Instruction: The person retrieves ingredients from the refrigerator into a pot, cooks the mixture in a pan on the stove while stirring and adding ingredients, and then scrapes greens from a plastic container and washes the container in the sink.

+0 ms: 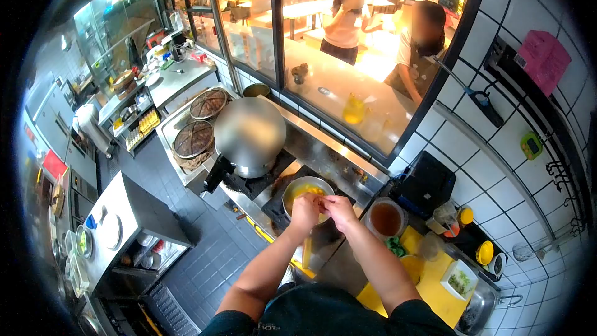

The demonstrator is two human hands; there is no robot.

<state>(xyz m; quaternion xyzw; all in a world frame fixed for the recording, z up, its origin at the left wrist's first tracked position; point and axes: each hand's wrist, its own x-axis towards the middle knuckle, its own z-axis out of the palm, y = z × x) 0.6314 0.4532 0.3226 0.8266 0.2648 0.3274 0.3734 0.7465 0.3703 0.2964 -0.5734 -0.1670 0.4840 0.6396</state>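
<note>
Both my hands meet above a small metal pan (pixel 287 190) on the stove. My left hand (pixel 305 213) is closed, its fingertips against those of my right hand (pixel 339 211), which is also closed. Something small and orange-brown seems to sit between the fingers, but I cannot make out what it is. Yellow food (pixel 305 189) lies in the pan under my fingers. The pan's yellowish handle (pixel 306 252) points toward my body, below my left wrist. Just beyond the pan stands a large pot (pixel 252 168), its upper part blurred.
Right of the stove are a tub of brown liquid (pixel 386 218), a yellow board (pixel 373 298) and a white dish of greens (pixel 460 281). Two round strainers (pixel 193 139) rest at the far left. Two people stand behind the window (pixel 348 81). A steel counter (pixel 134 211) stands left.
</note>
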